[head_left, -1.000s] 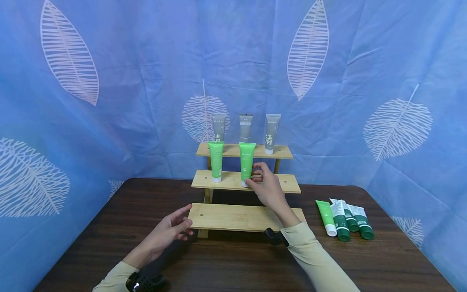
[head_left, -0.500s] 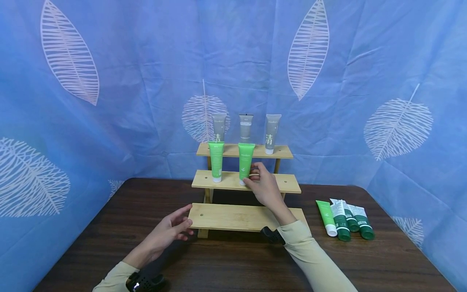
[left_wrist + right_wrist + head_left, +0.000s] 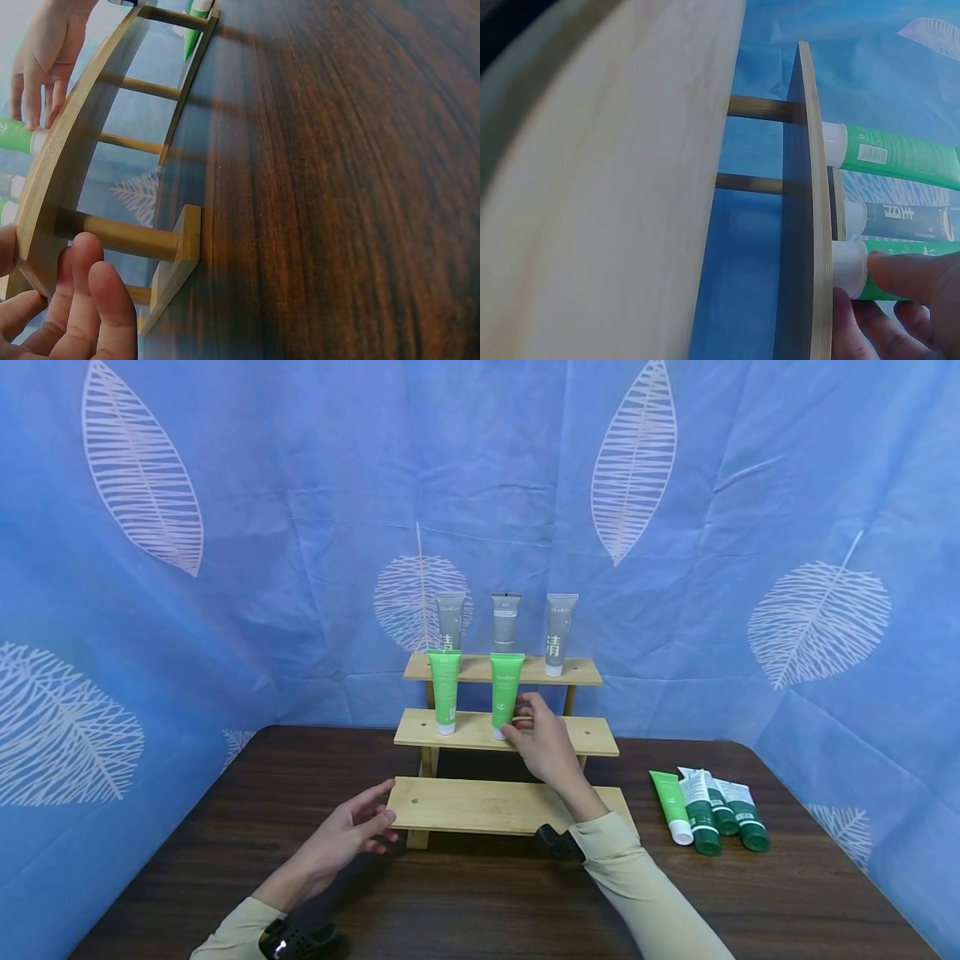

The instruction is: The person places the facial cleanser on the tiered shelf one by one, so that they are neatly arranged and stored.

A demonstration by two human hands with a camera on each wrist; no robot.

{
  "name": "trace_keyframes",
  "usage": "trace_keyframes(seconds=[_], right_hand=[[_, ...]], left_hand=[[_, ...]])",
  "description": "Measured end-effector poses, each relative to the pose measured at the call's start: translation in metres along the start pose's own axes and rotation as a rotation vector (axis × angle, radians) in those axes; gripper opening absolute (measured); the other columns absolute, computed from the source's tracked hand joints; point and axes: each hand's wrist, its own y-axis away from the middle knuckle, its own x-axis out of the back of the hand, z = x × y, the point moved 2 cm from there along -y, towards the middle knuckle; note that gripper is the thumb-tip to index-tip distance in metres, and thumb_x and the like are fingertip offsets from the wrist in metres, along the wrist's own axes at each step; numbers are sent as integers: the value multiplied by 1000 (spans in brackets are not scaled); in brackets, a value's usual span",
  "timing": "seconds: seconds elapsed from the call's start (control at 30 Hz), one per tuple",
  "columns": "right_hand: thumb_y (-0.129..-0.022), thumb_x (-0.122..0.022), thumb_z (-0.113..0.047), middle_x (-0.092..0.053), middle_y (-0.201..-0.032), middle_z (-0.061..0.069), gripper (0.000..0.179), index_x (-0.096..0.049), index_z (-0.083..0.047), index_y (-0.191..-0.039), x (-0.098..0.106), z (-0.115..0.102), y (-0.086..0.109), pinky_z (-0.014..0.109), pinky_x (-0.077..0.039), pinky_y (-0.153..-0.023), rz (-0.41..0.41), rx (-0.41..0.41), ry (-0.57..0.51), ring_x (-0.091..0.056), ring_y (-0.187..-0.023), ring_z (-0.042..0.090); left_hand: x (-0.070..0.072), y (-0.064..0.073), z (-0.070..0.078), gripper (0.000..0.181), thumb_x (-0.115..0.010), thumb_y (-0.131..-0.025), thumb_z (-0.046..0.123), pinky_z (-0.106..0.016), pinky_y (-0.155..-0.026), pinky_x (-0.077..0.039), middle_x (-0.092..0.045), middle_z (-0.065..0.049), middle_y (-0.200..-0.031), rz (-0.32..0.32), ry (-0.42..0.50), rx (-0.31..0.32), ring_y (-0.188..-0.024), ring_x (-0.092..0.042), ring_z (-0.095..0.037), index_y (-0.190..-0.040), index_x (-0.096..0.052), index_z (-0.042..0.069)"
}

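My right hand point(image 3: 547, 745) pinches a bright green squeeze tube point(image 3: 506, 681) low down, near its white cap. This tube stands cap-down on the middle shelf point(image 3: 573, 735) of a three-tier wooden display stand. To its left, a matching green tube point(image 3: 445, 685) stands upright on the same shelf. In the right wrist view, the thumb point(image 3: 900, 274) presses against the held tube just past the cap. My left hand point(image 3: 345, 833) holds the left end of the bottom shelf point(image 3: 472, 806), with fingers point(image 3: 112, 300) around its edge in the left wrist view.
Three grey tubes stand on the top shelf point(image 3: 480, 669), one of them a grey tube point(image 3: 558, 631) at the right. On the dark wooden table point(image 3: 450, 902), a light green tube point(image 3: 670, 802) lies beside several dark green and white tubes point(image 3: 701, 818). A blue leaf-print cloth point(image 3: 300, 568) hangs behind.
The right hand has shifted the pinched green tube slightly left and back on the middle shelf. The left hand stays at the bottom shelf's end.
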Motion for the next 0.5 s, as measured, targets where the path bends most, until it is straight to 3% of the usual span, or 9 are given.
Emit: trace_keyframes(seconds=[0.23,0.5], right_hand=[[-97,-72,-18,-65,-132,17,52,-50,-5,-142,9,-2,12,47,-57,-93,29,-43,7,-65,-120,32],[-100,-68,-24,-66,-134,15,55,-48,-8,-148,34,4,24,50,-56,-93,45,-65,68,-65,-120,32]], left_hand=[[1,-2,-3,67,-62,-104,25,-37,-80,-55,-60,-14,-116,-2,-1,9,-95,-66,-22,-161,-31,9],[2,-4,-5,68,-62,-104,26,-37,-80,-55,-61,-14,-118,-12,4,-1,-95,-65,-22,-161,-29,8]])
